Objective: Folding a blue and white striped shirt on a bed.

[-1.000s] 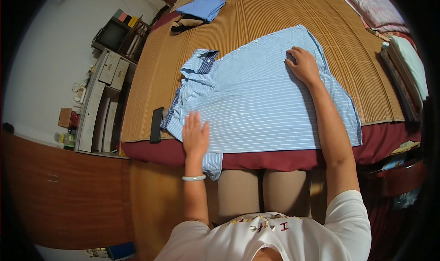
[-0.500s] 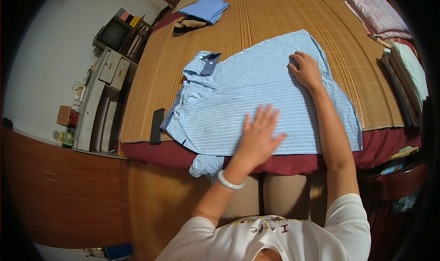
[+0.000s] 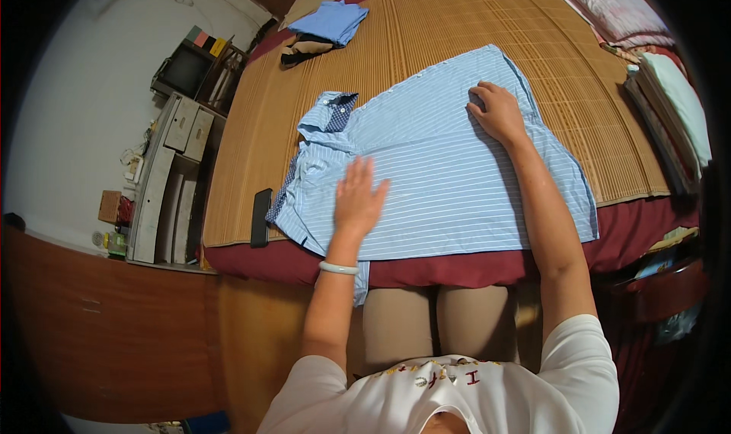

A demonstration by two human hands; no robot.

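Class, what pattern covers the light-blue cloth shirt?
Thin white stripes run across the light-blue cloth shirt, clearest in the head view.

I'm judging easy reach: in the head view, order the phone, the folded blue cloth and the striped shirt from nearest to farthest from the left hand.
From the left hand:
1. Striped shirt, directly beneath it.
2. Phone, to its left, at the near edge of the mat.
3. Folded blue cloth, far beyond the shirt's collar.

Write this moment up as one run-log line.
left hand: open, over striped shirt | right hand: palm down on shirt | shirt: spread on woven mat | black phone: beside shirt
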